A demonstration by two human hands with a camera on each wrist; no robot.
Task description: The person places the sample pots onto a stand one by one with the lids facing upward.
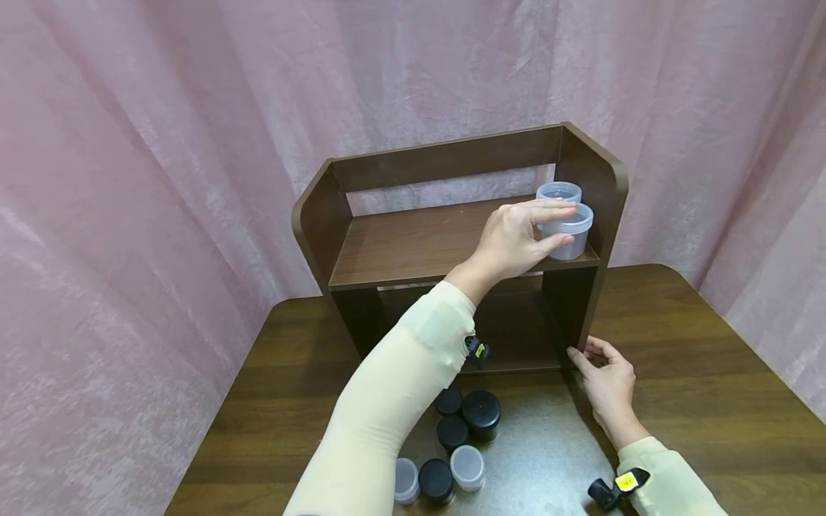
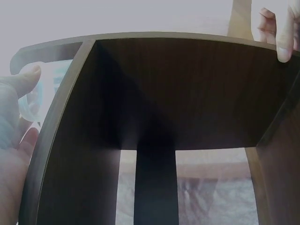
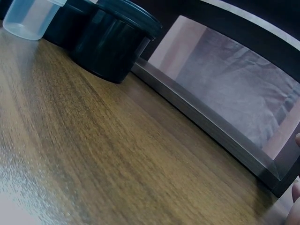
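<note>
On the upper board of a small brown wooden shelf [image 1: 413, 244], two clear plastic containers stand at the right end, one behind the other. My left hand [image 1: 516, 233] holds the front container [image 1: 571, 247] between thumb and fingers, close to the right side panel. Just behind it is the rear container [image 1: 558, 189]. Down at the table, my right hand [image 1: 609, 383] pinches the front edge of the shelf's right side panel near its foot, thumb on the inner side. In the left wrist view the left thumb [image 2: 26, 82] lies against the clear container.
Several black-lidded jars [image 1: 482, 412] and two clear containers with whitish lids [image 1: 467, 467] stand on the wooden table [image 1: 684, 344] before the shelf. My left forearm crosses in front of the lower compartment. A pink curtain [image 1: 193, 143] hangs behind the table.
</note>
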